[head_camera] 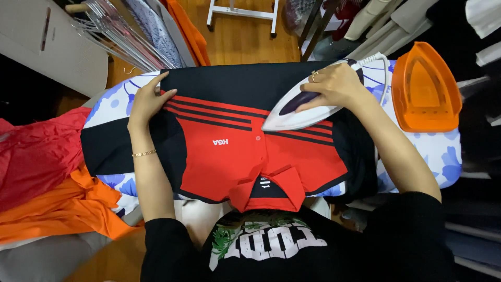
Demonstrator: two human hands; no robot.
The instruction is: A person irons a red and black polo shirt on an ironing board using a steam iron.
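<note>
A red and black polo shirt (219,156) lies spread over an ironing board (443,151) with a white and blue flowered cover, collar toward me. My right hand (336,83) grips the handle of a white and purple iron (300,117), which rests flat on the shirt's right chest, tip pointing left. Fingers apart, my left hand (147,99) lies flat on the shirt's left side near the black band, holding the cloth down. A thin gold bracelet circles that wrist.
An orange iron rest (425,89) sits at the board's right end. Red and orange garments (47,183) are piled at the left. Clear hangers (120,36) and more clothes lie beyond the board on a wooden floor. A white frame (242,13) stands at the top.
</note>
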